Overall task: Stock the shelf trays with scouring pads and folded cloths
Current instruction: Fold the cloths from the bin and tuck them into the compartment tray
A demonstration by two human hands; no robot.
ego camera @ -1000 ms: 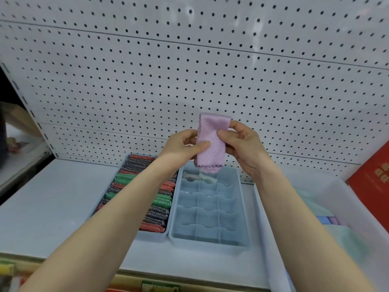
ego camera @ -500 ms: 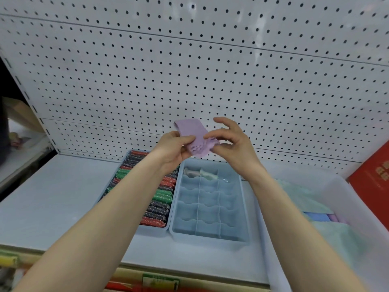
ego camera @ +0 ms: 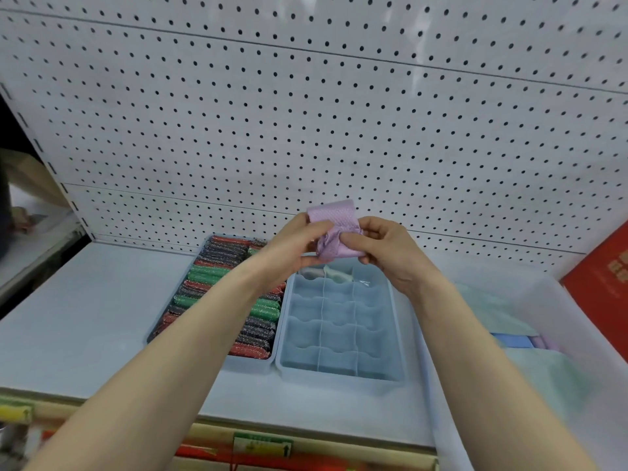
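A small lilac cloth [ego camera: 334, 229] is held in the air above the back of the divided blue tray [ego camera: 394, 351]. My left hand [ego camera: 295, 243] pinches its left side and my right hand [ego camera: 387, 249] pinches its right side, with the cloth folded between them. Two back compartments of that tray hold pale folded cloths [ego camera: 334, 275]; the other compartments are bare. Left of it, a second tray [ego camera: 253, 363] is packed with rows of red, green and dark scouring pads [ego camera: 261, 311].
A clear plastic bin [ego camera: 441, 385] at the right holds mint, blue and lilac cloths [ego camera: 516, 341]. A white pegboard wall [ego camera: 306, 113] backs the shelf. A red box [ego camera: 605, 287] stands at the far right. The shelf's front edge carries a price label [ego camera: 261, 447].
The lilac cloth hung long between my hands a second ago. It is now folded shorter and bunched, and my hands have come closer together and a little lower over the divided tray.
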